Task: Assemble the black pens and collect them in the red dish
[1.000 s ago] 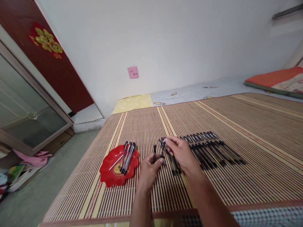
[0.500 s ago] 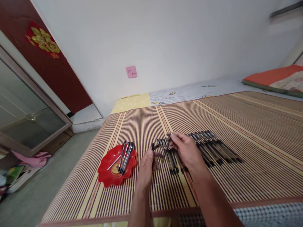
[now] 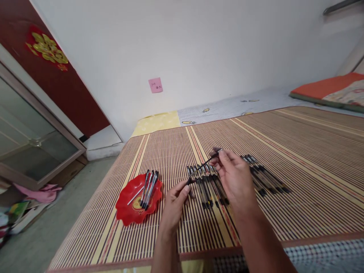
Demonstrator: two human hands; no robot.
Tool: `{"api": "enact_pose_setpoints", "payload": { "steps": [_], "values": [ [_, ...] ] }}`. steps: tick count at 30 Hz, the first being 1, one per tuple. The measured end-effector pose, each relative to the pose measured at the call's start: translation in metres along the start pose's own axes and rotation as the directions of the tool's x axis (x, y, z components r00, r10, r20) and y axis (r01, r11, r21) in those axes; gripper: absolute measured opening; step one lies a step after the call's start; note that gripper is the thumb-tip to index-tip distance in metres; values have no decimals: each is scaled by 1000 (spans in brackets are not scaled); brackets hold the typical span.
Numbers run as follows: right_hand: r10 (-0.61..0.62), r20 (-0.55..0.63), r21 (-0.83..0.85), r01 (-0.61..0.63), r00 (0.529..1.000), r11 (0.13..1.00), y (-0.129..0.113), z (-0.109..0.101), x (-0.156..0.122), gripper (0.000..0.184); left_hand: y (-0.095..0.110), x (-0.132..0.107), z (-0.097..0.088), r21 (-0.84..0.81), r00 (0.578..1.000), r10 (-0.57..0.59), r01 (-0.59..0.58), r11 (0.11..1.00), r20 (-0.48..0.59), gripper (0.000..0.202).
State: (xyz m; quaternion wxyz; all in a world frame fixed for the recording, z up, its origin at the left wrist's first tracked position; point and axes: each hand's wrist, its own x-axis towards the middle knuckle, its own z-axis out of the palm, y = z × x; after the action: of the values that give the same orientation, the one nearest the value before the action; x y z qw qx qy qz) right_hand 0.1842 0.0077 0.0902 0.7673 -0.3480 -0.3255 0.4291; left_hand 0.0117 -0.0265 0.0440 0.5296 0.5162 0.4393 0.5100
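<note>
A thin dark rod point(image 3: 203, 165), looking like a pen refill, slants up to the right between my two hands. My left hand point(image 3: 176, 203) pinches a short black pen part point(image 3: 189, 181) at its lower end. The upper end is in the closed fingertips of my right hand point(image 3: 233, 175), where a dark piece shows, too blurred to name. Beneath and beside my hands, a row of black pens point(image 3: 209, 191) lies side by side on the striped mat point(image 3: 136, 242). Another group of pens point(image 3: 265, 176) lies right of my right hand, which partly hides the rows.
A red scalloped plate point(image 3: 122, 204) to the left holds several pens point(image 3: 149, 189) and a thin white stick point(image 3: 135, 196). A pink note point(image 3: 155, 85) is on the wall behind. Folded orange bedding point(image 3: 324, 88) lies at the far right; the mat's left edge drops to the floor.
My right hand has moved up and right, away from my left hand. The thin rod now spans the gap between them, and more pens show in the nearer row.
</note>
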Motion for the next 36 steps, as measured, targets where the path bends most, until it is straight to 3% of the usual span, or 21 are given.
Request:
{"api": "enact_pose_setpoints", "payload": {
  "steps": [5, 10, 16, 23, 29, 36],
  "values": [
    [-10, 45, -60, 13, 999, 998, 4, -4, 1, 24, -1, 0, 0, 10, 1000, 16, -16, 1000, 20, 39],
    [-54, 9, -45, 54, 999, 998, -5, -3, 0, 21, -3, 0, -1, 24, 999, 28, -28, 999, 19, 36],
    [-43, 80, -122, 53, 996, 991, -6, -4, -1, 23, 1, -1, -1, -2, 1000, 5, -5, 1000, 13, 37],
    [-54, 63, -104, 60, 997, 993, -4, -8, 3, 21, 3, -2, -3, 11, 998, 46, -46, 999, 33, 34],
    [-80, 286, -296, 167, 955, 940, -22, -2, -6, 21, 2, -1, -1, 69, 995, 76, -80, 994, 62, 30],
    [106, 456, -333, 58, 884, 941, -2, 3, -7, 23, 4, -4, 4, -49, 990, -2, 9, 999, 141, 39]
  ]
}}
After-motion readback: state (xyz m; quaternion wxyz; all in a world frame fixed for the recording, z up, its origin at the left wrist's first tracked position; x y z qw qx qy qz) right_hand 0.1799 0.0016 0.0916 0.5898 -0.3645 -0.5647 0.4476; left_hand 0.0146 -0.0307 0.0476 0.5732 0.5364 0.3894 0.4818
